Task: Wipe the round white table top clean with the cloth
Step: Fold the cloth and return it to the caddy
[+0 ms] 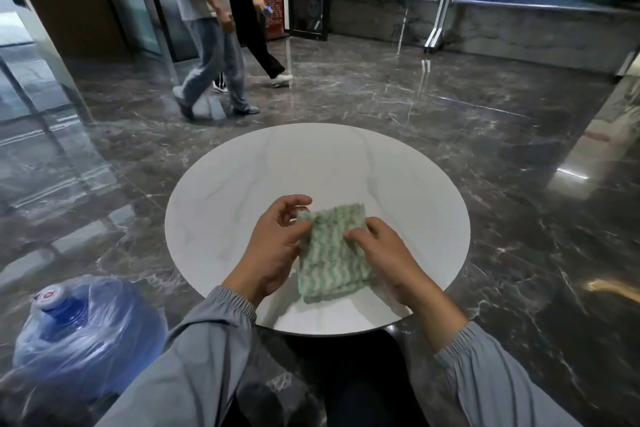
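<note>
One folded cloth (332,253), striped in wavy green and white, sits between both hands over the near half of the round white bench (311,163). The left hand (277,246) pinches its upper left edge between thumb and curled fingers (291,200), with the forefinger lifted above. The right hand (388,253) grips the right edge, its fingers bent down onto the top layer. Whether the cloth's lower edge rests on the bench or hangs just above it cannot be told; a soft shadow lies beneath it.

The cloth looks fluffy, light and limp, so it would likely sag or unfold if held by one corner. A flat palm spread over the folded pad, with the fingers wrapped over its leading edge, seems the surest hold for wiping. The smooth marbled top should let it slide easily.

The bench top shows faint grey veins but no plain dirt or spills at this sharpness, so how much wiping is done cannot be judged. Its base is hidden beneath the top, and its near rim is partly covered by the grey sleeves (207,340). To the person's left, a blue water bottle (79,326) wrapped in plastic stands on the dark glossy floor (485,149), its lower part hidden by the sleeve. Well beyond the bench, two passers-by (214,45) cross the floor, their upper bodies out of frame.
</note>
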